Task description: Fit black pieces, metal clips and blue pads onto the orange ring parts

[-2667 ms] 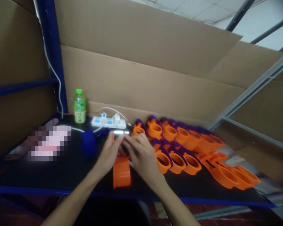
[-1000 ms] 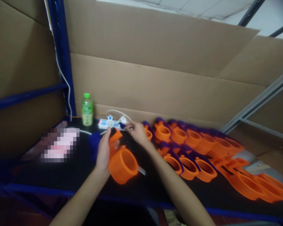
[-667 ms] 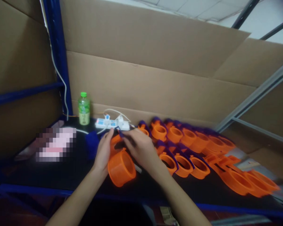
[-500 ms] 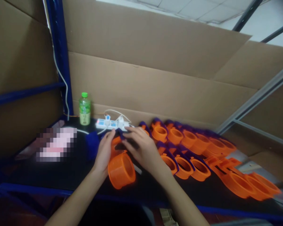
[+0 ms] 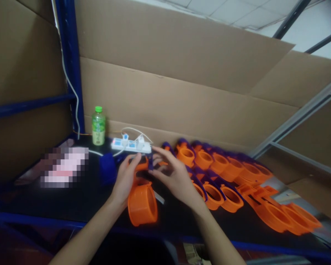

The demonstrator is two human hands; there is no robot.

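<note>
My left hand (image 5: 126,178) is closed around the flat upper part of an orange plastic ring-shaped holder (image 5: 142,206). The holder's wide round cup hangs below the fingers, above the black table top. At the holder's upper end, my right hand (image 5: 175,178) pinches a small dark blue piece (image 5: 150,162) between thumb and fingers. Whether that piece is joined to the orange holder is hard to see. Behind the right hand stand two rows of orange holders (image 5: 204,159) with dark purple-blue parts on them. A thin pale strip (image 5: 159,197) lies on the table between my hands.
A white power strip (image 5: 131,144) with plugged cables and a green-capped bottle (image 5: 98,127) stand along the cardboard wall (image 5: 160,99). A blue block (image 5: 107,168) lies left of my hands. Plain orange holders (image 5: 278,217) lie at the right. A blue post (image 5: 69,66) rises at left.
The orange holder has turned, so its upper end tips toward the right and its cup shows more from the side. My right fingers have shifted right and curled around the dark blue piece.
</note>
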